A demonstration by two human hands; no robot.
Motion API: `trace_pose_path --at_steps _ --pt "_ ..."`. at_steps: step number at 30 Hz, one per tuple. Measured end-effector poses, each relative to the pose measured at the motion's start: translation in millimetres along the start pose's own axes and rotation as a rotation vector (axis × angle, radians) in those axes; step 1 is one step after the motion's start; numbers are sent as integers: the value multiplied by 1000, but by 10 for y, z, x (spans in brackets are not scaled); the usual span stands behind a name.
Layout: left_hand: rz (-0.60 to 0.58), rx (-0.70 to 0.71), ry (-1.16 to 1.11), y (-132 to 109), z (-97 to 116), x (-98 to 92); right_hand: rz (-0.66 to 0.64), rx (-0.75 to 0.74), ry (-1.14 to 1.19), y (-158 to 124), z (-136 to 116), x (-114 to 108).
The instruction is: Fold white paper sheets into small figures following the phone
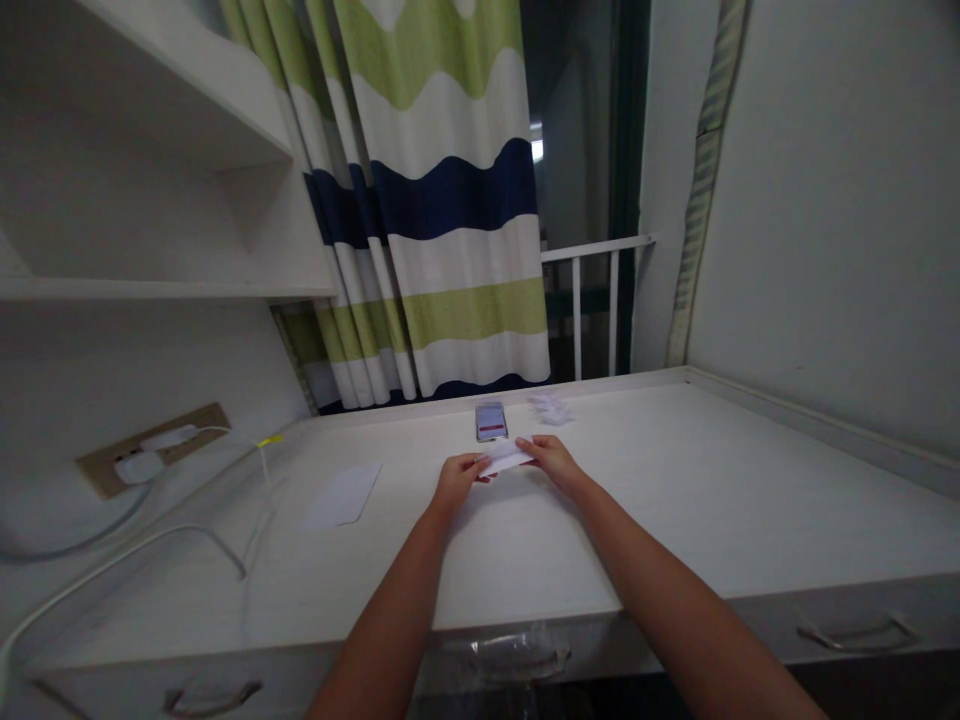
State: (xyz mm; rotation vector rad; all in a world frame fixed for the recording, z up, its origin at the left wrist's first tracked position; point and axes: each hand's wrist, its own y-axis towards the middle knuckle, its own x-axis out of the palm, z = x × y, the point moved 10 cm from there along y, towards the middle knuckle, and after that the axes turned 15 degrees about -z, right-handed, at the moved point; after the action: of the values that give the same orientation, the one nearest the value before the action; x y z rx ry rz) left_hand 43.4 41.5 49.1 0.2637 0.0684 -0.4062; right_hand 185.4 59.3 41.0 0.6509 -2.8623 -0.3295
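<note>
A small folded white paper (504, 458) is held up between my two hands, over the middle of the desk. My left hand (459, 478) pinches its left end, thumb on top and fingers beneath. At the right end my right hand (553, 460) grips it the same way. Just beyond the paper lies a phone (491, 421) with its screen lit. To the phone's right sits a small pile of white paper pieces (550, 408). The undersides of my fingers are mostly hidden.
A flat white sheet (345, 496) lies on the desk (675, 500) at the left. White cables (187, 530) run from plugs in a wall socket (154, 450). A shelf (165, 290) juts out above the left side. A striped curtain (465, 200) hangs behind the desk.
</note>
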Motion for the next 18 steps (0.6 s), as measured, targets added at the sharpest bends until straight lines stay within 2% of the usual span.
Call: trace_pose_path --at_steps 4,12,15,18 --pt "-3 -21 -36 10 -31 3 -5 -12 -6 6 -10 -4" --pt "104 18 -219 -21 -76 -95 50 -30 75 -27 -36 21" --pt "152 31 -226 -36 -80 -164 80 -44 111 -40 -36 -11" --pt "153 32 -198 -30 -79 -187 78 -45 112 -37 -30 -26"
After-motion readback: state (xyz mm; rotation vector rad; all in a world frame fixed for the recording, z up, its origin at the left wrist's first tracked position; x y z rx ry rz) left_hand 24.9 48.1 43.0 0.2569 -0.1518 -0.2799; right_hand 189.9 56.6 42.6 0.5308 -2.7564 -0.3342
